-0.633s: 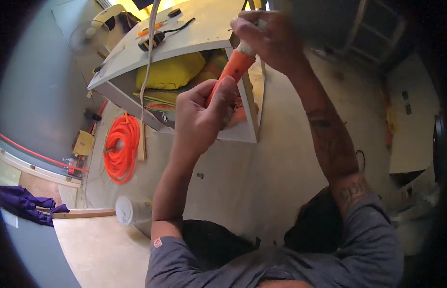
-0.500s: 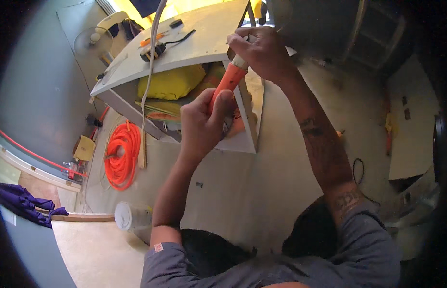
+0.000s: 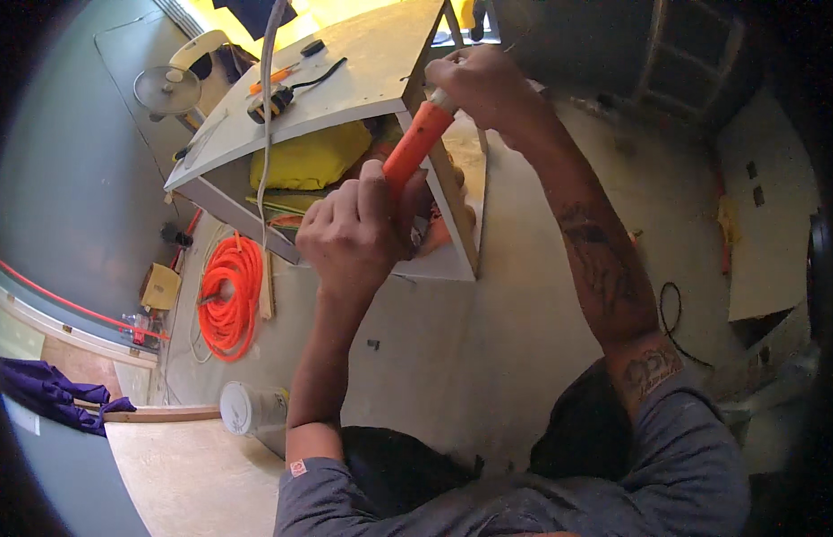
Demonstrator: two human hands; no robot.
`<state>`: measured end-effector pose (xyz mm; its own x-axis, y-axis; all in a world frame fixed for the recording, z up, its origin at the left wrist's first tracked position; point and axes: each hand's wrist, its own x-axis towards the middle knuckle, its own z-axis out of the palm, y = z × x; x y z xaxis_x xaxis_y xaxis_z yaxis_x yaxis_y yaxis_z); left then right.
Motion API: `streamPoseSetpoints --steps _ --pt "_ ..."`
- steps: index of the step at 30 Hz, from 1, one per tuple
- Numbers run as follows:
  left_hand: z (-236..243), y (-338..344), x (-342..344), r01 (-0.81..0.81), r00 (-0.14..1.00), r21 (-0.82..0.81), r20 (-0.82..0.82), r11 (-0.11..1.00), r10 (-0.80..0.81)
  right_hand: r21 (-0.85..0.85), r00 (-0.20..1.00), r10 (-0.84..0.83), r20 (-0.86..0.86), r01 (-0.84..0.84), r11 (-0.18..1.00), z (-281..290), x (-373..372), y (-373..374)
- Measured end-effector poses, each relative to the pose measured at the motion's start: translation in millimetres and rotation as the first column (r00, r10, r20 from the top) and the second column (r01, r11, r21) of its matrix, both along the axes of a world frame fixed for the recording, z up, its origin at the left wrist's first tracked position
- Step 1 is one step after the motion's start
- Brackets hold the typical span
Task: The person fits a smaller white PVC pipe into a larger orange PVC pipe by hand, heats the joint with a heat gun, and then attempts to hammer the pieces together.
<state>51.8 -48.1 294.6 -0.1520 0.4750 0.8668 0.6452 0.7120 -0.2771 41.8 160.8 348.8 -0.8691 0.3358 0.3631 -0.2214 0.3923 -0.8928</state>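
Note:
In front of me, an orange tube is held at a slant, its upper end away to the right. My left hand is wrapped round its lower part. A pale whitish piece sticks out of the tube's upper end, and my right hand is closed on it. Thin strands seem to show near the right fingertips, too fine to make out. Behind both hands stands a white open-fronted cabinet, with a yellow bag inside.
On the cabinet top lie a tape measure, an orange-handled tool and a black roll. A pale cable hangs before it. An orange hose coil lies on the floor at left, with a white bucket nearer me.
My left hand has turned round the tube, so its knuckles now face up, and has slid a little lower. My right hand keeps its grip on the pale piece. The view has shifted slightly.

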Motion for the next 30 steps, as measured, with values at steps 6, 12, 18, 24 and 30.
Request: streamPoseSetpoints --steps 6,12,18,24,30 --pt "17 8 16 -0.062 0.998 -0.07 -0.008 0.996 0.062 -0.151 0.995 0.065 0.082 -0.052 0.987 -2 6 -1" --pt "8 1 3 0.061 0.989 0.004 0.135 0.998 -0.061 0.078 0.999 -0.007 -0.037 0.01 0.997 -3 -1 -9" --pt "7 2 12 0.182 0.9 0.209 0.358 0.961 -0.249 0.443 0.944 0.038 -0.328 0.117 0.889 -4 -3 -2" --pt "7 0 15 0.272 0.731 0.385 0.513 0.882 -0.45 0.341 0.917 0.071 -0.393 0.073 0.937 1 8 -14" --pt "3 -2 6 0.258 0.449 0.607 0.613 0.751 -0.65 0.261 0.899 0.07 -0.433 0.05 0.964 6 12 -24"
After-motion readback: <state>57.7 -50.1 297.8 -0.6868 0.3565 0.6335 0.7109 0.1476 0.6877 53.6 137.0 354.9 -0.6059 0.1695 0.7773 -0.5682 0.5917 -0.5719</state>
